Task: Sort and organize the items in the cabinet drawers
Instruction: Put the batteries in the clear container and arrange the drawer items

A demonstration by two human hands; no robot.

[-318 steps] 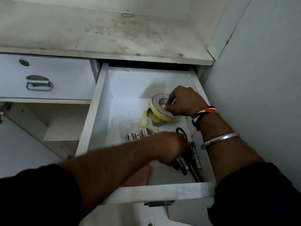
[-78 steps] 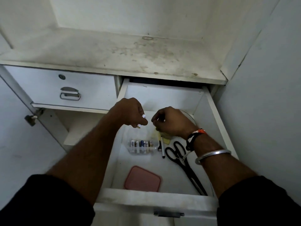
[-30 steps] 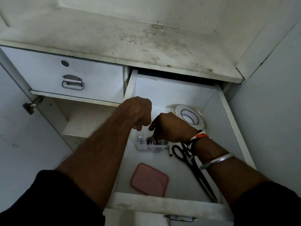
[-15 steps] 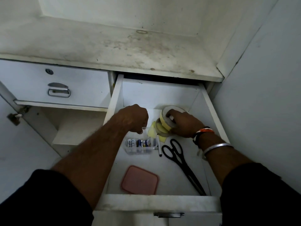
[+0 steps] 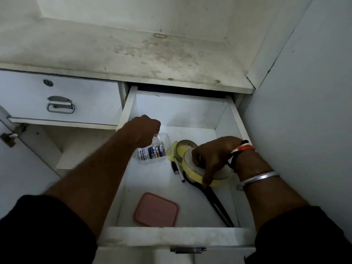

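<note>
One short piece of print can be read. It stands on a white battery (image 5: 141, 154), the leftmost in a row of small batteries (image 5: 155, 151) lying side by side in a clear plastic container (image 5: 166, 140) inside the open drawer (image 5: 171, 237). Dark letters run lengthwise along the white battery's casing and appear to spell "Heybright". Just beside the word, on the white casing, sit a few small dark symbols, too tiny to make out. The neighbouring batteries carry blue and white labels whose lettering is too small and blurred to read.
</note>
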